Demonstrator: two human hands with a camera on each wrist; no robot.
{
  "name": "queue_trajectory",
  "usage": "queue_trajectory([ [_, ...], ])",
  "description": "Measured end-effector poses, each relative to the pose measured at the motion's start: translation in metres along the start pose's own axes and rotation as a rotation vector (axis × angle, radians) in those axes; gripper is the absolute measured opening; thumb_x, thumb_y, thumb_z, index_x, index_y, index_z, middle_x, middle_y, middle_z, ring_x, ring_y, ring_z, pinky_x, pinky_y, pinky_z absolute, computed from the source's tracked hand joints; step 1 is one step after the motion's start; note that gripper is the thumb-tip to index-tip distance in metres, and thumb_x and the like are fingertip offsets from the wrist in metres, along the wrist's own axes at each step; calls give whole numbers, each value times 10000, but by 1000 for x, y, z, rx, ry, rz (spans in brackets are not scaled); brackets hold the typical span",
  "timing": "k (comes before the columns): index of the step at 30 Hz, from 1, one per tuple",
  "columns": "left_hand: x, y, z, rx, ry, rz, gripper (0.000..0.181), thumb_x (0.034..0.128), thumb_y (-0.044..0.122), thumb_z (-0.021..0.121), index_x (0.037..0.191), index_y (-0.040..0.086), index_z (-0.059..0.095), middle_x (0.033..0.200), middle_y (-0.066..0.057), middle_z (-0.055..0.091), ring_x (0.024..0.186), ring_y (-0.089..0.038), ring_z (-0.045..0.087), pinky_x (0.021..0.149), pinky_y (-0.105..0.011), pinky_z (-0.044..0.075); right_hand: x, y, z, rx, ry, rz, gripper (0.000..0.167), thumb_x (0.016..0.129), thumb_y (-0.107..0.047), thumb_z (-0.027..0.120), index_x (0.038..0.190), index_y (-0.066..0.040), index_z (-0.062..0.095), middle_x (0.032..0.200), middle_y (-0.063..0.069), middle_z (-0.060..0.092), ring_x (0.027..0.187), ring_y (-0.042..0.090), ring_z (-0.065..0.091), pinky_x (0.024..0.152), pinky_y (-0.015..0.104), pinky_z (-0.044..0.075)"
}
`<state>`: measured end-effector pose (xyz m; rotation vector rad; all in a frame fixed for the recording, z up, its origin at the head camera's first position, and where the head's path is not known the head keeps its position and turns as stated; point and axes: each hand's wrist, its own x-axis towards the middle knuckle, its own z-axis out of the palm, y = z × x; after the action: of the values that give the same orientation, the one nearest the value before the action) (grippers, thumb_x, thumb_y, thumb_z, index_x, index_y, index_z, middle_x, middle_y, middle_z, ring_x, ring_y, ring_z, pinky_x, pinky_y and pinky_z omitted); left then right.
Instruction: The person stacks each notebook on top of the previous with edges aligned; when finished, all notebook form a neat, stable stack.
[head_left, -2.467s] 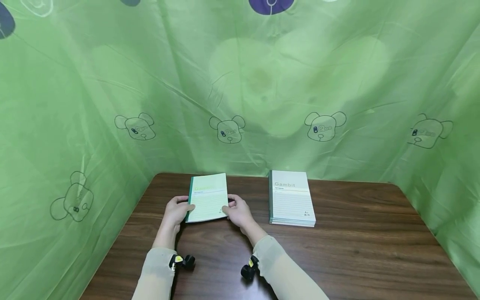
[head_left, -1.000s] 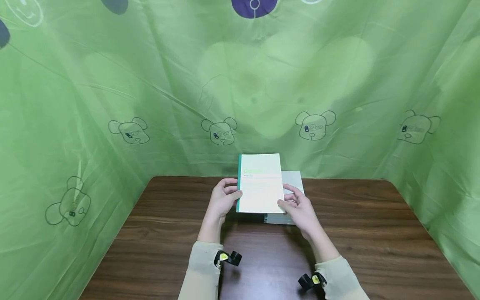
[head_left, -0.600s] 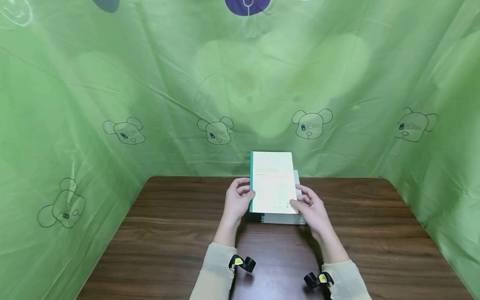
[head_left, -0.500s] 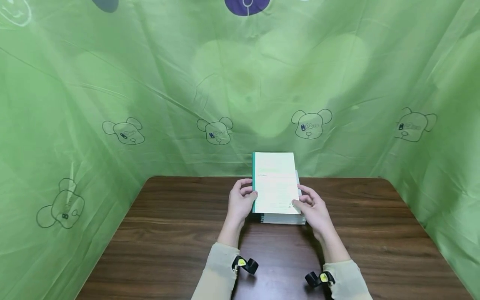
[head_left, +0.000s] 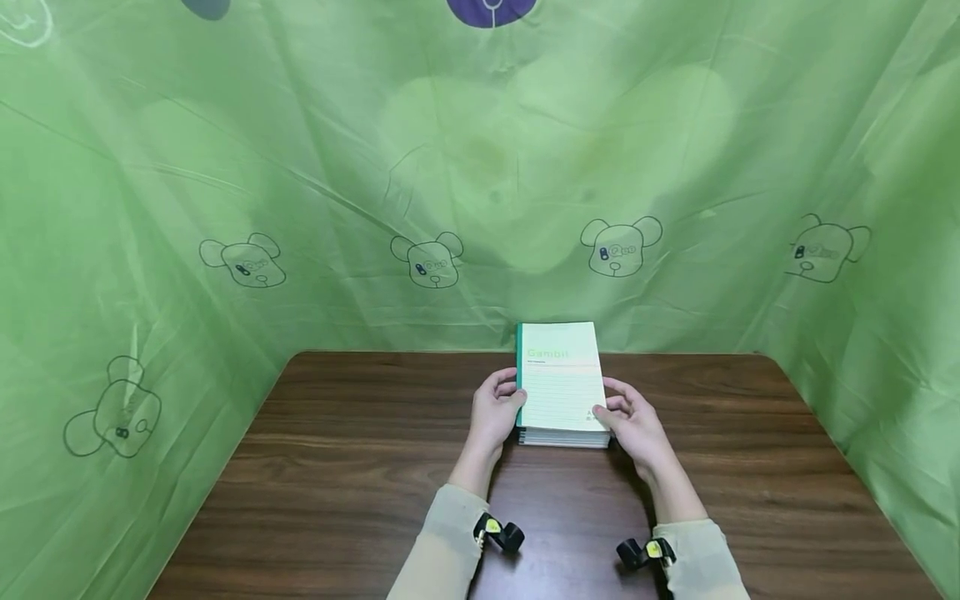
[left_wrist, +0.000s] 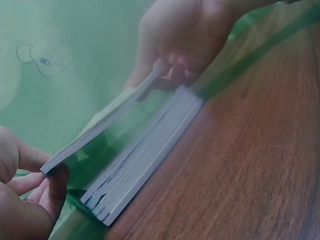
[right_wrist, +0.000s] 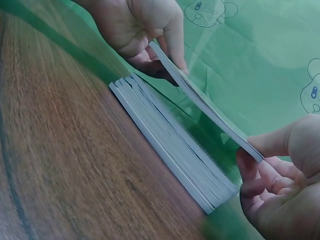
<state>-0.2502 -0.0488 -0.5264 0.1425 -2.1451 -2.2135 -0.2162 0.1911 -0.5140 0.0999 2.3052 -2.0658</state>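
Observation:
A notebook (head_left: 561, 383) with a pale cover, a green spine and "Gambit" printed on it is held between both hands. My left hand (head_left: 495, 410) pinches its spine side, thumb on the cover and fingers beneath. On the opposite edge, my right hand (head_left: 633, 423) grips it the same way. Directly below lies a stack of notebooks (head_left: 564, 438) on the table. Both wrist views show a gap between the held notebook (right_wrist: 210, 112) and the stack (right_wrist: 170, 145). In the left wrist view the stack's page edges (left_wrist: 150, 155) face the camera.
The dark wood-grain table (head_left: 360, 475) reaches back to a green curtain (head_left: 315, 167) printed with bear faces, which surrounds it on the back and sides. Small black cameras (head_left: 510, 536) are strapped to both wrists.
Both hands have carried the notebook from the table's left side rightward to above the stack. Over the last half second it has come lower and lines up more closely with the stack.

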Motion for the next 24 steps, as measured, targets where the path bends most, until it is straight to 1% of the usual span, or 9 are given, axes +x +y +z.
queue_trajectory([
  [4, 0, -2, 0, 25, -12, 4, 448, 966, -10, 739, 1409, 40, 697, 1164, -128, 713, 916, -178, 685, 794, -284, 559, 1, 2, -2, 7, 2, 15, 642, 1043, -42, 715, 1630, -32, 454, 1047, 45, 659, 802, 47, 581, 702, 223, 469],
  [10, -1, -5, -1, 78, -44, -1, 504, 955, -1, 744, 1452, 8, 665, 1238, -141, 688, 883, -162, 662, 810, -284, 553, 4, 6, -2, -23, 16, 38, 609, 1055, -95, 722, 1615, -26, 493, 1098, 79, 640, 863, 61, 584, 754, 227, 498],
  [12, -1, -6, -1, 94, -54, -4, 522, 953, 10, 751, 1466, 5, 657, 1267, -144, 677, 882, -164, 666, 820, -289, 554, 4, 7, -2, -32, 21, 42, 602, 1058, -111, 722, 1611, -26, 501, 1141, 111, 640, 897, 66, 589, 778, 221, 509],
  [15, 0, -8, -2, 117, -67, 0, 547, 946, 16, 753, 1482, -3, 646, 1304, -146, 666, 879, -163, 681, 808, -288, 566, 4, 8, -2, -62, 36, 29, 581, 1057, -126, 728, 1591, -13, 528, 1257, 180, 632, 931, 78, 600, 797, 204, 509],
  [17, 0, -8, -2, 135, -69, 7, 557, 938, 14, 757, 1483, -10, 645, 1324, -150, 660, 871, -157, 689, 793, -284, 570, 3, 9, -2, -89, 52, 18, 566, 1051, -132, 739, 1570, -4, 554, 1339, 218, 615, 940, 86, 605, 798, 189, 502],
  [19, 0, -8, -2, 158, -67, 11, 557, 939, 11, 761, 1484, -13, 645, 1345, -158, 648, 864, -151, 687, 777, -278, 570, 2, 10, -3, -123, 70, 4, 550, 1038, -132, 758, 1542, 6, 585, 1386, 237, 608, 926, 95, 597, 778, 181, 487],
  [24, 0, -9, 0, 228, -50, 20, 548, 934, 8, 790, 1468, 7, 670, 1345, -149, 639, 829, -133, 640, 750, -279, 550, 2, 14, -3, -167, 84, -2, 533, 1023, -116, 771, 1514, 16, 612, 1385, 241, 629, 940, 104, 605, 774, 170, 482],
])
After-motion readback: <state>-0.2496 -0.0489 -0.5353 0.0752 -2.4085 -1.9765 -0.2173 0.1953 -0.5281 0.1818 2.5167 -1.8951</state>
